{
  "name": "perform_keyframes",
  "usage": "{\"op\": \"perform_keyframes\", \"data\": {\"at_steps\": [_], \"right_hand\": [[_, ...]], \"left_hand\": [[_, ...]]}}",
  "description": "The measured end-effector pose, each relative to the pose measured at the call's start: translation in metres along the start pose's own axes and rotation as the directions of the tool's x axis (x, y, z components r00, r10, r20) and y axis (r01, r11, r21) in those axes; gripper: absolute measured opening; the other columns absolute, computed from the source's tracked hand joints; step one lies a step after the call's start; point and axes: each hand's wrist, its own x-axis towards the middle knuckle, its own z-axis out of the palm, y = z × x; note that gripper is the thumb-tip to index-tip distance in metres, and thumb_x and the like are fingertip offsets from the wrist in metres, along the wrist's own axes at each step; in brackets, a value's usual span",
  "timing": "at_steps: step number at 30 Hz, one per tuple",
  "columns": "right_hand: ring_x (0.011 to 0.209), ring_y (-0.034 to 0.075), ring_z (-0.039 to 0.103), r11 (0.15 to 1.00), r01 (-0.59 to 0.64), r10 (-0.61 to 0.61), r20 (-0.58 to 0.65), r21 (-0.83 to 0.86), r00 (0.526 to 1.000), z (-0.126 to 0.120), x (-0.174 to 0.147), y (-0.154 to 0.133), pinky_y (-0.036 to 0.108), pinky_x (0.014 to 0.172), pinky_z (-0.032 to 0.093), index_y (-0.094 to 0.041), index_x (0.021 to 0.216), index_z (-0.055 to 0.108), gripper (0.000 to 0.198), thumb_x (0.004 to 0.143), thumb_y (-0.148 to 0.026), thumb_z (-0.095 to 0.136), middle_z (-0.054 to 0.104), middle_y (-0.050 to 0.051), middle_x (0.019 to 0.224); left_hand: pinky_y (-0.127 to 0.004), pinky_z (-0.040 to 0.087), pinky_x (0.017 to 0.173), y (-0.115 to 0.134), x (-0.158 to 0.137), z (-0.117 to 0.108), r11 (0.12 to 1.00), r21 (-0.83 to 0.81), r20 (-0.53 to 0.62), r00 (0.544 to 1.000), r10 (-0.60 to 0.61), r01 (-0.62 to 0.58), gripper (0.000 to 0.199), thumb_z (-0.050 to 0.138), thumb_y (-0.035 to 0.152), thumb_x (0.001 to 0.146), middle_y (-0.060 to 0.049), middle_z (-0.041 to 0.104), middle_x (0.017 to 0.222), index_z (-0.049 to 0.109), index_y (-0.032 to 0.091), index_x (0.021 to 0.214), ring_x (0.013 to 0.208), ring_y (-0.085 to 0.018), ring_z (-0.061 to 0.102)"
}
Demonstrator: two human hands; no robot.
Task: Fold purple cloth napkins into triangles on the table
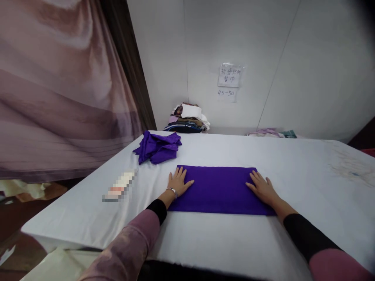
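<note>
A purple cloth napkin point(219, 191), folded into a flat wide rectangle, lies on the white-covered table point(211, 238) in front of me. My left hand point(178, 182) rests palm down on its left end, fingers spread. On the right end lies my right hand point(262, 187), also flat with its fingers apart. Neither hand grips the fabric. Behind and to the left of my left hand, more purple cloth point(159, 147) sits in a loose, crumpled heap.
A blurred-out flat item point(120, 186) lies on the table's left side. Stacked folded clothes point(187, 117) stand beyond the far edge, with more fabric point(266, 133) to the right. Handwritten paper signs point(230, 76) hang on the wall. A pinkish curtain point(58, 89) drapes at left.
</note>
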Motion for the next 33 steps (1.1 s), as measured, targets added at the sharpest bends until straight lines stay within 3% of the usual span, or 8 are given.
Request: {"op": "perform_keyframes", "data": {"at_steps": [4,9,12,15,19,22,29,33], "right_hand": [[0.136,0.024,0.016,0.991,0.121,-0.124,0.055,0.058,0.991,-0.002,0.001,-0.02,0.051,0.107,0.012,-0.021,0.138,0.032,0.064,0.087,-0.057,0.024,0.024,0.008,0.147],[0.136,0.025,0.014,0.997,0.046,-0.052,0.087,0.068,0.995,-0.016,0.001,-0.032,0.051,0.107,0.013,-0.019,0.139,0.031,0.065,0.088,-0.059,0.021,0.023,0.009,0.148],[0.137,0.026,0.01,0.988,0.126,-0.129,0.035,0.092,0.991,-0.031,-0.013,-0.059,0.051,0.108,0.009,-0.019,0.14,0.029,0.068,0.087,-0.061,0.022,0.02,0.009,0.148],[0.137,0.025,0.011,0.929,0.323,-0.333,0.028,0.181,0.942,-0.04,-0.033,-0.106,0.05,0.109,0.006,-0.021,0.141,0.025,0.068,0.087,-0.062,0.023,0.018,0.008,0.149],[0.137,0.024,0.011,0.845,0.457,-0.498,0.097,0.279,0.862,-0.035,-0.052,-0.147,0.05,0.109,0.005,-0.022,0.142,0.022,0.068,0.087,-0.061,0.023,0.019,0.008,0.148],[0.137,0.025,0.012,0.888,0.386,-0.426,0.13,0.251,0.895,-0.027,-0.055,-0.128,0.052,0.108,0.005,-0.023,0.141,0.024,0.069,0.086,-0.063,0.024,0.019,0.007,0.148],[0.136,0.026,0.016,0.999,-0.041,0.042,0.08,-0.02,0.996,-0.013,-0.069,0.014,0.055,0.105,0.016,-0.023,0.14,0.028,0.058,0.09,-0.052,0.023,0.02,0.008,0.148],[0.136,0.028,0.013,0.989,-0.137,0.138,0.011,-0.055,0.99,-0.022,-0.086,0.023,0.056,0.104,0.015,-0.021,0.141,0.027,0.058,0.09,-0.049,0.021,0.021,0.01,0.148]], "left_hand": [[-0.055,0.009,0.106,-0.004,0.005,0.003,1.0,0.016,0.039,0.999,-0.016,0.015,0.084,0.02,0.072,0.078,-0.012,0.019,0.149,0.029,0.015,0.139,0.137,-0.029,0.01],[-0.054,0.01,0.107,-0.008,0.011,-0.002,0.999,-0.004,0.077,0.996,-0.048,0.049,0.083,0.024,0.071,0.078,-0.011,0.018,0.149,0.027,0.016,0.14,0.137,-0.029,0.011],[-0.055,0.012,0.106,0.005,0.002,-0.008,0.997,-0.032,0.068,0.995,-0.067,0.07,0.081,0.03,0.069,0.079,-0.012,0.018,0.149,0.028,0.016,0.14,0.136,-0.03,0.011],[-0.055,0.009,0.107,0.035,-0.022,-0.005,0.991,-0.038,0.0,0.991,0.132,-0.132,0.074,0.028,0.066,0.082,-0.009,0.019,0.149,0.029,0.02,0.139,0.137,-0.029,0.011],[-0.055,0.006,0.107,0.066,-0.056,0.005,0.925,-0.068,0.047,0.925,0.378,-0.375,0.069,0.029,0.064,0.083,-0.007,0.023,0.148,0.029,0.024,0.139,0.136,-0.028,0.014],[-0.054,0.007,0.108,0.067,-0.064,0.008,0.925,-0.086,0.07,0.924,0.376,-0.37,0.071,0.025,0.065,0.084,-0.008,0.023,0.148,0.029,0.021,0.14,0.136,-0.027,0.014],[-0.052,0.005,0.108,0.059,-0.06,0.007,0.926,-0.098,0.073,0.925,0.372,-0.364,0.071,0.027,0.065,0.084,-0.007,0.022,0.148,0.028,0.022,0.14,0.137,-0.027,0.013],[-0.051,0.007,0.108,0.061,-0.058,0.006,0.931,-0.108,0.071,0.931,0.357,-0.348,0.069,0.029,0.064,0.083,-0.007,0.024,0.147,0.029,0.023,0.14,0.136,-0.026,0.015]]}}
